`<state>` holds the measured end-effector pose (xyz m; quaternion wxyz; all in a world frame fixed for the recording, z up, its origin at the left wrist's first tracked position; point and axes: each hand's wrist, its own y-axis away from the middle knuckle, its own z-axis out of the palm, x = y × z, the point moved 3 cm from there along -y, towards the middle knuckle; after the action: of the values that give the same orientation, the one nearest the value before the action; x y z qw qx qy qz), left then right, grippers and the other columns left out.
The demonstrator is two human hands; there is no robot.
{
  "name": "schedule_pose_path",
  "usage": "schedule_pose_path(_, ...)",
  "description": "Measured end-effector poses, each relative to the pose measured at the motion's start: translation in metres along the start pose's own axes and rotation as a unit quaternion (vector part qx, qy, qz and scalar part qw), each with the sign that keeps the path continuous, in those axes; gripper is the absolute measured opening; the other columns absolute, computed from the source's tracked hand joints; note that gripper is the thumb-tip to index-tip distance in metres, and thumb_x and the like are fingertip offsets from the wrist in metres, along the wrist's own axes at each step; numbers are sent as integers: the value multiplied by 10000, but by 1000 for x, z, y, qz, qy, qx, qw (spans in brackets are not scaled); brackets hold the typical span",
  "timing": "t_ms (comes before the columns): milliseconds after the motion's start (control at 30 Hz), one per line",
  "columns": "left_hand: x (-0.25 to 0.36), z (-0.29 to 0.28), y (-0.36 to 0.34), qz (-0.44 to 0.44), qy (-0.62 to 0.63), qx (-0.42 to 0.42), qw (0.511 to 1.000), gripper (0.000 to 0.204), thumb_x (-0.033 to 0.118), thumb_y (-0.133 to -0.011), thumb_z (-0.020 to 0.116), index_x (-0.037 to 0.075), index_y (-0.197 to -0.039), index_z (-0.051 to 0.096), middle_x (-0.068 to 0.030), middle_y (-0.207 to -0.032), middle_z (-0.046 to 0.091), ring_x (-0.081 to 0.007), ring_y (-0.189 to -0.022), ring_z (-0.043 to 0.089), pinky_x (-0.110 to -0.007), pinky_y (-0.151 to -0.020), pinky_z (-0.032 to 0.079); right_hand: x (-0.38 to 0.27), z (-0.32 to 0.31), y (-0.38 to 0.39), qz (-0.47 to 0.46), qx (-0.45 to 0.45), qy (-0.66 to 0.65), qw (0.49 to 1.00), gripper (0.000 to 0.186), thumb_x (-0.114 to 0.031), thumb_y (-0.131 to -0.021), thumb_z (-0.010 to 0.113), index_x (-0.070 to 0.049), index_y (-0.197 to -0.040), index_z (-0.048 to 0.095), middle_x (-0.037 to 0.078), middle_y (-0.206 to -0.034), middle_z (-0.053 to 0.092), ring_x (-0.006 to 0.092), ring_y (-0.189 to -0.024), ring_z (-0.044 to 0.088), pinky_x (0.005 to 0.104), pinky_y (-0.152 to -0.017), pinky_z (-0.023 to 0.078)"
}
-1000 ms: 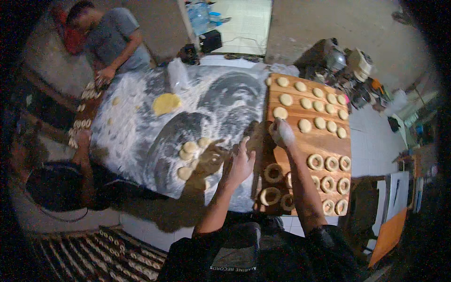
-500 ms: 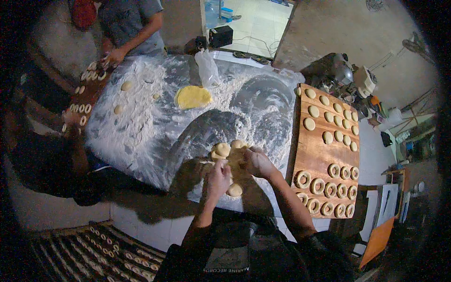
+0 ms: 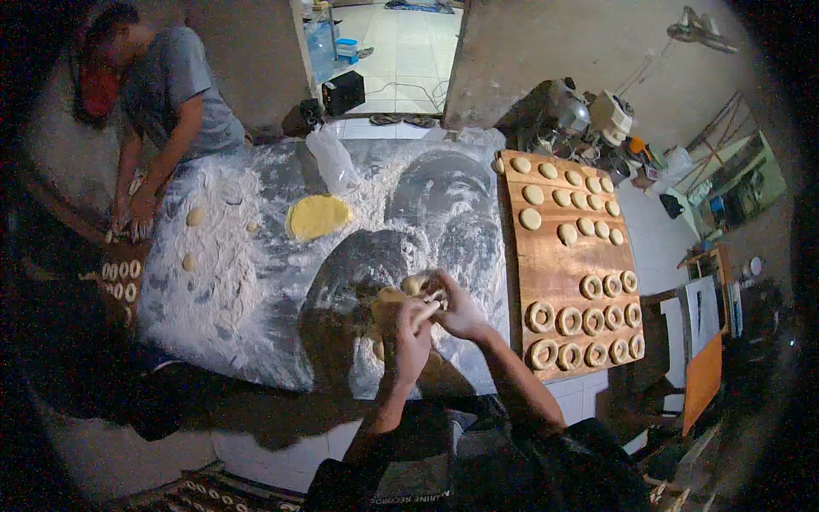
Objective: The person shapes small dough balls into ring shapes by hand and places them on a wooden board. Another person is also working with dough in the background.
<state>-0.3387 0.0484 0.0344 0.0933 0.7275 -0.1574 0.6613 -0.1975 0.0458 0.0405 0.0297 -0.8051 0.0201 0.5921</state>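
Both hands have come back off the wooden board (image 3: 567,273) and now meet over the floured counter (image 3: 256,282), just in front of the person. A second ago the right hand (image 3: 461,311) was out at the board among the rounds; now it is closed together with the left hand (image 3: 409,337) on a small dough piece (image 3: 415,286), fingers curled in and pinching it between them. A few more dough pieces lie touching or just beside the hands, one under the left wrist.

So one piece looks to have been set down and another taken up for shaping. The board carries flat rounds at its far end and ring-shaped pieces at its near end. A yellow dough disc (image 3: 317,215) lies well apart up the counter. A co-worker (image 3: 162,85) bends over a tray of rings (image 3: 119,277) at the far left corner.
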Motion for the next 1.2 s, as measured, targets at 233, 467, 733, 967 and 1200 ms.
schedule_pose_path(233,-4,20,-1,71,268,85,957,497,-70,-810,501,3,-1288,384,-104,-986,531,-204,-878,561,-321,-823,489,8,-20,24,16,-35,-283,958,325,-330,-945,501,-105,-1179,492,33,-942,568,166,-891,551,309,-825,438)
schedule_pose_path(467,29,76,-5,150,-73,68,984,442,357,-998,333,-35,-1126,492,-193,-1027,533,-313,-813,543,-374,-723,466,-20,-57,35,6,-15,-165,986,546,-341,-967,497,-32,-1389,341,39,-755,530,175,-785,546,363,-900,406)
schedule_pose_path(733,35,185,-16,123,65,-23,990,255,216,-1006,358,38,-1060,534,-121,-960,571,-251,-759,553,-327,-680,466,12,-155,76,-20,98,-81,992,474,-269,-894,622,-133,-1308,436,118,-1098,533,172,-888,565,296,-794,467)
schedule_pose_path(967,62,265,-19,70,-112,-71,989,227,157,-1013,392,22,-967,568,-95,-873,584,-198,-834,563,-339,-797,457,43,-231,113,86,87,-287,950,369,-304,-1033,371,-93,-1334,349,-4,-716,528,95,-586,496,215,-505,363)
schedule_pose_path(1200,78,322,-27,244,-143,7,959,179,173,-1008,417,61,-1136,473,-196,-889,634,-399,-737,638,-441,-641,496,40,-282,134,-6,150,-576,804,456,-458,-970,468,-163,-1313,407,1,-648,449,75,-548,451,221,-480,364)
